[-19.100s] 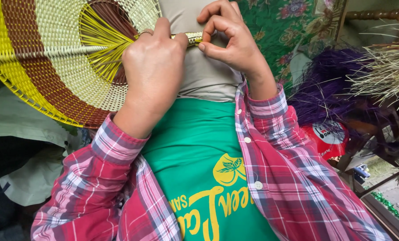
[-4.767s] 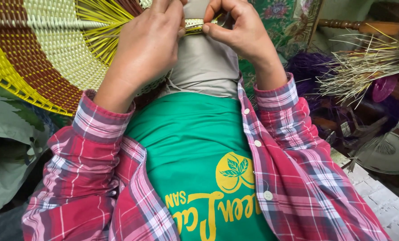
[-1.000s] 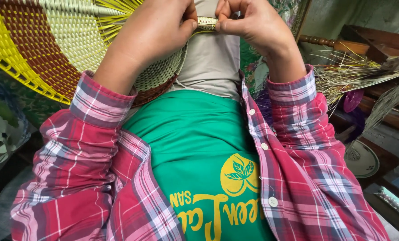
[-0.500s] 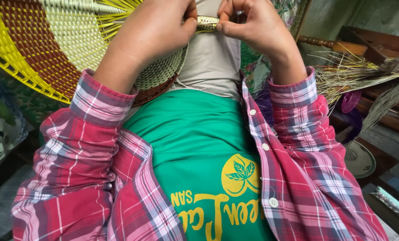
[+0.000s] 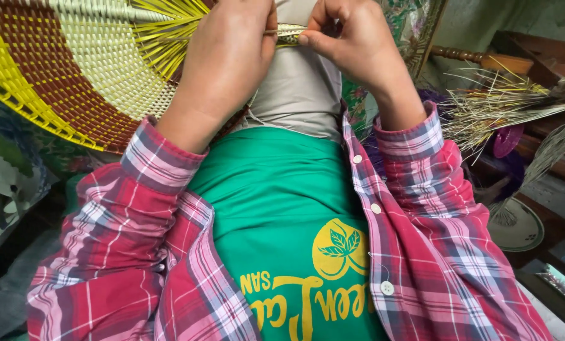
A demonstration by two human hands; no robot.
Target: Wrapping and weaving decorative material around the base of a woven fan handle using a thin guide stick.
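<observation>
Pinching the narrow woven handle of a large round fan, both hands meet at the top of the view, above the person's lap. The left hand is curled closed over the point where the fan's loose yellow strands gather into the handle, its knuckles hiding most of the grip, so how firmly it clamps cannot be told. The right hand has thumb and forefinger pressed together on the handle's free end, the other fingers folded behind. The fan itself spreads away to the left in bands of pale cream, reddish brown and bright yellow weave, resting partly against the left forearm's plaid sleeve and over a grey garment below the hands. A green apron with a yellow leaf emblem covers the lap. To the right, well apart from the hands, lies a bundle of dry straw-coloured fibres over purple material, and lower down a round pale woven disc. Judging from this grip, the main hazard is slippage: the handle is thin and held only at the fingertips, so a loosened pinch could let the plaited end unravel or slacken. The unwoven yellow strands look stiff and splay freely; a sharp bend near the gather might crease or snap one. The fan's wide body hangs to one side, and its weight could twist the handle between the hands.
</observation>
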